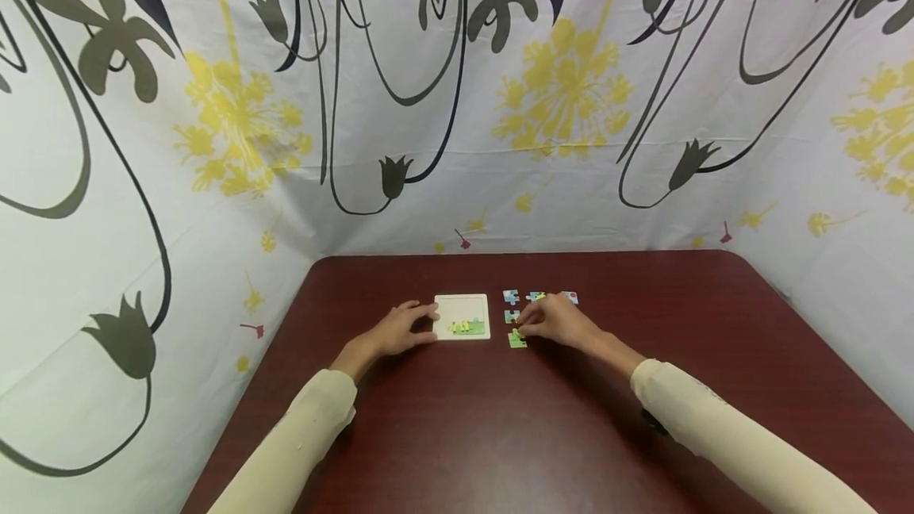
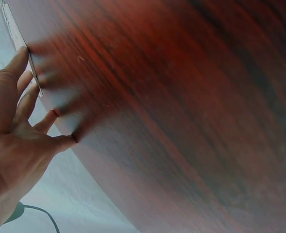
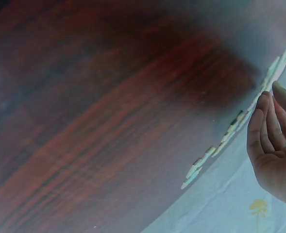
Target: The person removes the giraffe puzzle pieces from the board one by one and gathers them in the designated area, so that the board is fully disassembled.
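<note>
A white puzzle tray (image 1: pixel 462 317) lies on the table, with joined green and yellow pieces (image 1: pixel 467 327) along its lower edge. Spread along the tray's left side, my left hand (image 1: pixel 400 329) touches it with thumb and fingers; in the left wrist view the fingertips (image 2: pixel 55 113) reach the tabletop. Over the loose pieces is my right hand (image 1: pixel 560 321), its thumb and forefinger slightly apart. The thumb is beside a green puzzle piece (image 1: pixel 517 339), the forefinger by a blue-green piece (image 1: pixel 511 316). In the right wrist view the fingertips (image 3: pixel 264 96) hide any contact.
Behind the right hand lie more loose pieces, among them a blue one (image 1: pixel 510 297) and one with a red spot (image 1: pixel 570 297). The dark red wooden table (image 1: pixel 457 435) ends at a patterned cloth (image 1: pixel 400 125) behind and at both sides.
</note>
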A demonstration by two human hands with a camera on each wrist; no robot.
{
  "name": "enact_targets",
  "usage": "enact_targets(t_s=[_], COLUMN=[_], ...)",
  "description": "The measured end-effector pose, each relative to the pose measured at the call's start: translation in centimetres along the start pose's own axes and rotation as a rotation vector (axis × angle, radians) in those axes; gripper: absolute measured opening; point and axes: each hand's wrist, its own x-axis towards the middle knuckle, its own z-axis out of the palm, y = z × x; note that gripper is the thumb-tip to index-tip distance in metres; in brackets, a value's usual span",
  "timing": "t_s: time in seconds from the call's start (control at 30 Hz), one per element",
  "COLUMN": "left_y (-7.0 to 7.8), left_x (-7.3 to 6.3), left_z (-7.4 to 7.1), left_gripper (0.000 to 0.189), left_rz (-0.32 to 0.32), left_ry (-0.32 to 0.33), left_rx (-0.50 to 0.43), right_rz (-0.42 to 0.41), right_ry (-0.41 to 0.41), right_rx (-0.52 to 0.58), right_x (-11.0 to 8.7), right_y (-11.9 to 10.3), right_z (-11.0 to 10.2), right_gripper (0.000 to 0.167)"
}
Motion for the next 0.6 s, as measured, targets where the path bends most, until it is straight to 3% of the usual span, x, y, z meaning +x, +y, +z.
enact_targets(t_s=[0.2, 0.6], left_y=[-0.1, 0.1], left_x=[0.1, -0.1], left_z=[-0.1, 0.0], left_gripper=[0.047, 0.045], left_rz=[0.001, -0.007], left_ry=[0.008, -0.001], left_rx=[0.000, -0.005], right_rz=[-0.081, -0.114], right_ry=[0.016, -0.055], right_rx=[0.038, 0.105], right_x=[1.2, 4.2], right_y=[-0.5, -2.1], right_z=[0.1, 2.1], right_gripper=[0.016, 0.017])
